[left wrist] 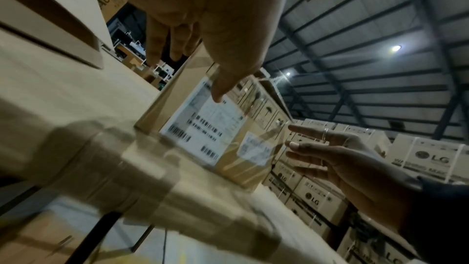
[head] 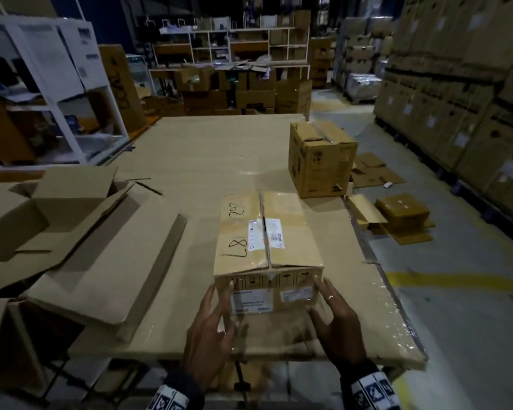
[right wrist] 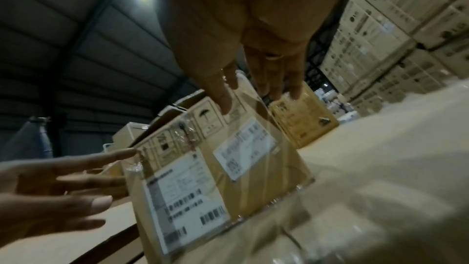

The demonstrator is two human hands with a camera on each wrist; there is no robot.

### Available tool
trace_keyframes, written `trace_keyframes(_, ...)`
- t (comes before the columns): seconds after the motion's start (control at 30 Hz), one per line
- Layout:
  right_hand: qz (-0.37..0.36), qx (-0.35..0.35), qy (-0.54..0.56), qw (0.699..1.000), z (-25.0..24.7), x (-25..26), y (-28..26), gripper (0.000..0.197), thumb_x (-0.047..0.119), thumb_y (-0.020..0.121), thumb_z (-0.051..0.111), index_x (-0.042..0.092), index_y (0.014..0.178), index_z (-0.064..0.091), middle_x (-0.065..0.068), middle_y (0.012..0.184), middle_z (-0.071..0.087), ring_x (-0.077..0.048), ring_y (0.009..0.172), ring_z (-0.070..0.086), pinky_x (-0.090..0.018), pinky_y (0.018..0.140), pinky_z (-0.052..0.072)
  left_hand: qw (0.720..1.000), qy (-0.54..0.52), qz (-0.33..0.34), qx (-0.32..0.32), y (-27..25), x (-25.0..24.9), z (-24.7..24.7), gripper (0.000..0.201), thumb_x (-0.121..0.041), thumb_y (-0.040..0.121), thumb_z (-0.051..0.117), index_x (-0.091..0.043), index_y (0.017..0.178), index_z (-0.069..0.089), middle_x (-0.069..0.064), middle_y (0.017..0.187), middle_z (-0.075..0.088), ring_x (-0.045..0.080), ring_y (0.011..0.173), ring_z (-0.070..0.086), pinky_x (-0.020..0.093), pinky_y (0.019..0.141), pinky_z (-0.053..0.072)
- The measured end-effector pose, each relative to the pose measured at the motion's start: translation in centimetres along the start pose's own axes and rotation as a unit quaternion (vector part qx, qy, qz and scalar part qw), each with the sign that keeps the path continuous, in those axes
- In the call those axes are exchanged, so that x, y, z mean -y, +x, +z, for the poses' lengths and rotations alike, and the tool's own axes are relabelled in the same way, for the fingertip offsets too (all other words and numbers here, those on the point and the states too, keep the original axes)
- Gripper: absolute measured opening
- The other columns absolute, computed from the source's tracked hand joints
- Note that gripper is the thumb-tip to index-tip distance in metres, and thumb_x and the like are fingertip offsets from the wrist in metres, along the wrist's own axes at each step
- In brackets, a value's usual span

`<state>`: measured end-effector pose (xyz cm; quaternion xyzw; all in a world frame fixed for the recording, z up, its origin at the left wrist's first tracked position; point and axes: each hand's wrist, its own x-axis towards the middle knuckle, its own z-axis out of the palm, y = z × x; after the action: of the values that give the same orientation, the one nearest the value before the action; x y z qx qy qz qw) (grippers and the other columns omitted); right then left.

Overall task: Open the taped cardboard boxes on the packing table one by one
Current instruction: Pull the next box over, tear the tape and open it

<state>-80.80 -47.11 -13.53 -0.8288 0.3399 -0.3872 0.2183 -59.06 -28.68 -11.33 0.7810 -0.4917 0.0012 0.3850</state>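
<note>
Boxes fill the big room around the table (head: 190, 161). Both hands, left (head: 211, 329) and right (head: 335, 324), are spread flat by the near box (head: 267, 241), grasping nothing. I think its tape is still on; the far box (head: 320, 158) looks already slit, and opened ones (head: 71, 220) lie left.

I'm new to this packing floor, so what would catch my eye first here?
The taped brown cardboard box with handwritten numbers at the table's near edge, between the open left hand and right hand at its front corners. Behind it to the right stands a taller printed cardboard carton; flattened cardboard sheets lie at left.
</note>
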Motion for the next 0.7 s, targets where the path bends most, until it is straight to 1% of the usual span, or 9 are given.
trace_keyframes(0.07, 0.002, -0.028, -0.047, 0.998, -0.9, 2.0, 0.4, 0.072, 0.013, 0.079, 0.083, 0.021, 0.144, 0.054, -0.008, 0.144, 0.058, -0.029, 0.129, 0.058, -0.043, 0.103, 0.049, 0.999, 0.01, 0.012, -0.051, 0.6, -0.5, -1.2, 0.073, -0.013, 0.081, 0.081, -0.035, 0.145, 0.053, -0.002, 0.151, 0.049, 0.015, 0.125, 0.055, 0.026, 0.091, 0.051)
trace_keyframes(0.17, -0.032, -0.054, -0.026, 0.998, -1.8, 5.6, 1.6, 0.054, 0.018, 0.084, 0.074, 0.015, 0.137, 0.062, -0.004, 0.138, 0.063, -0.018, 0.123, 0.06, -0.039, 0.1, 0.049, 0.992, 0.011, 0.066, -0.11, 2.6, -1.6, -3.2, 0.048, -0.013, 0.085, 0.073, -0.026, 0.13, 0.068, -0.009, 0.141, 0.058, 0.012, 0.124, 0.058, 0.03, 0.098, 0.05)
trace_keyframes(0.27, -0.068, -0.044, 0.03, 0.996, -1.7, 8.4, 2.9, 0.037, 0.021, 0.083, 0.074, 0.023, 0.119, 0.072, 0.005, 0.117, 0.073, -0.011, 0.102, 0.066, -0.022, 0.084, 0.053, 0.985, -0.011, 0.127, -0.116, 5.3, -2.7, -5.0, 0.038, -0.02, 0.089, 0.069, -0.021, 0.126, 0.071, -0.008, 0.135, 0.062, 0.011, 0.121, 0.061, 0.028, 0.098, 0.051)
trace_keyframes(0.33, -0.076, -0.006, 0.057, 0.996, -1.0, 9.2, 3.5, 0.031, 0.022, 0.085, 0.074, 0.028, 0.115, 0.073, 0.012, 0.113, 0.073, -0.009, 0.102, 0.069, -0.02, 0.085, 0.053, 0.984, -0.021, 0.147, -0.096, 7.3, -2.8, -5.7, 0.036, -0.024, 0.091, 0.065, -0.021, 0.127, 0.07, -0.009, 0.132, 0.063, 0.011, 0.119, 0.062, 0.029, 0.096, 0.054)
trace_keyframes(0.4, -0.08, 0.012, 0.042, 0.996, 0.3, 9.1, 3.8, 0.031, 0.025, 0.085, 0.072, 0.03, 0.116, 0.072, 0.014, 0.117, 0.072, -0.009, 0.106, 0.069, -0.023, 0.088, 0.055, 0.984, -0.025, 0.161, -0.078, 9.2, -2.5, -6.2, 0.035, -0.024, 0.092, 0.064, -0.022, 0.126, 0.07, -0.011, 0.129, 0.064, 0.01, 0.117, 0.063, 0.031, 0.094, 0.055)
trace_keyframes(0.43, -0.079, 0.015, 0.03, 0.996, 0.9, 8.9, 4.0, 0.034, 0.029, 0.086, 0.07, 0.03, 0.12, 0.071, 0.014, 0.122, 0.071, -0.01, 0.109, 0.068, -0.029, 0.09, 0.056, 0.983, -0.025, 0.167, -0.071, 10.2, -2.3, -6.3, 0.034, -0.022, 0.092, 0.065, -0.023, 0.126, 0.07, -0.012, 0.127, 0.064, 0.009, 0.116, 0.063, 0.03, 0.094, 0.054)
trace_keyframes(0.53, -0.069, 0.013, 0.011, 0.997, 1.9, 8.5, 4.5, 0.042, 0.035, 0.089, 0.065, 0.027, 0.13, 0.068, 0.014, 0.139, 0.061, -0.009, 0.121, 0.064, -0.04, 0.093, 0.056, 0.981, -0.027, 0.185, -0.05, 12.4, -2.1, -6.9, 0.034, -0.017, 0.089, 0.071, -0.024, 0.123, 0.071, -0.013, 0.121, 0.066, 0.002, 0.11, 0.062, 0.02, 0.092, 0.051)
trace_keyframes(0.63, -0.069, 0.001, 0.025, 0.997, 0.9, 9.1, 5.2, 0.043, 0.027, 0.087, 0.071, 0.02, 0.13, 0.068, 0.008, 0.145, 0.057, -0.006, 0.127, 0.059, -0.038, 0.092, 0.057, 0.979, -0.028, 0.2, -0.02, 14.4, -2.1, -7.2, 0.032, -0.018, 0.089, 0.074, -0.024, 0.12, 0.072, -0.013, 0.117, 0.068, 0.003, 0.106, 0.064, 0.012, 0.09, 0.046)
trace_keyframes(0.7, -0.066, -0.021, 0.031, 0.997, -0.3, 10.3, 5.7, 0.046, 0.029, 0.086, 0.07, 0.023, 0.132, 0.067, 0.005, 0.151, 0.051, -0.001, 0.133, 0.052, -0.027, 0.097, 0.054, 0.976, -0.032, 0.217, -0.009, 16.0, -2.1, -7.1, 0.031, -0.021, 0.088, 0.074, -0.024, 0.119, 0.073, -0.012, 0.117, 0.07, 0.005, 0.107, 0.065, 0.015, 0.092, 0.048)
